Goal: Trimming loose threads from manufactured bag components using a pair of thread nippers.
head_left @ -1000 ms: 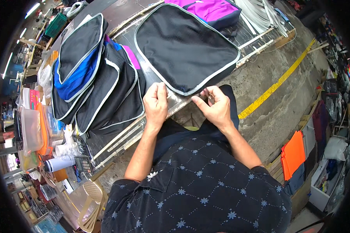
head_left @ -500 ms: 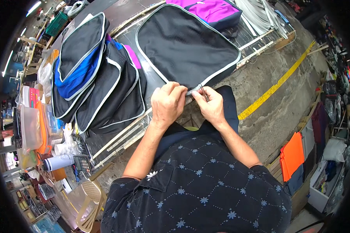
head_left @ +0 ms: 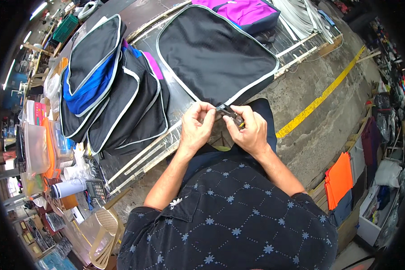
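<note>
A large black fabric piece [head_left: 216, 54] with pale grey edge binding lies on the table, its near corner hanging at the table's front edge. My left hand [head_left: 197, 126] pinches at that corner with thumb and index finger. Whatever is between those fingertips is too small to make out. My right hand [head_left: 252, 130] is closed around small dark thread snips [head_left: 235, 118] with a bit of yellow on them. Their tips meet the grey binding at the corner, right beside my left fingertips.
Left of the piece lies a stack of black and blue fabric bags [head_left: 117, 94] with grey binding. A magenta bag [head_left: 245, 13] and white strips [head_left: 297, 18] lie at the far side. A calculator [head_left: 96, 189] and a white plastic chair [head_left: 105, 229] are at the left.
My right hand has turned, and the snips now show more plainly, with their tips at the corner. My left hand has shifted slightly right and down, its fingers less curled.
</note>
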